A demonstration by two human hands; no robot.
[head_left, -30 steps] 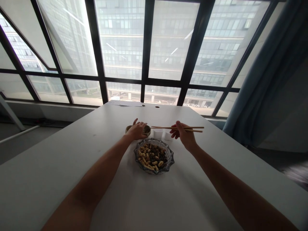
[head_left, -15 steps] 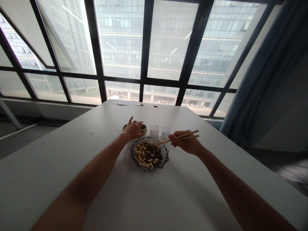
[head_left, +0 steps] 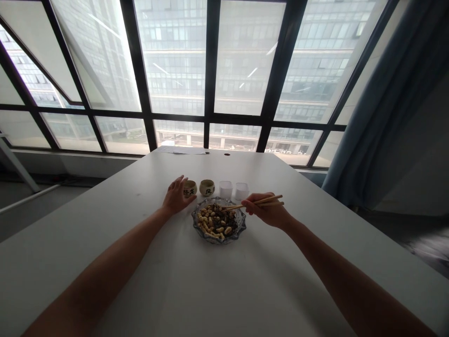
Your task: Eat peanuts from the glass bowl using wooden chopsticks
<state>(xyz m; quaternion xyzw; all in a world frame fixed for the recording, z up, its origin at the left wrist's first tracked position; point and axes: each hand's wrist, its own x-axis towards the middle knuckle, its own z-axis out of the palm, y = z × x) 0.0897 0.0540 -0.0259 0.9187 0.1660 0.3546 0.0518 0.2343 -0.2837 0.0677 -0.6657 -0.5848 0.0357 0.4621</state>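
The right hand clasps the chopsticks, tips in the glass bowl of peanuts, nothing visibly lifted out! The left hand, thumb and fingers apart, is at the left cup, contact unclear.

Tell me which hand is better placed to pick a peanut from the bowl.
Probably the right hand: it holds the chopsticks, tips over the bowl. The left hand is beside a cup.

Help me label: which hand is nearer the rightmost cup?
Right: the right hand is just right of the rightmost cup; the left hand is well left, beside the leftmost cup.
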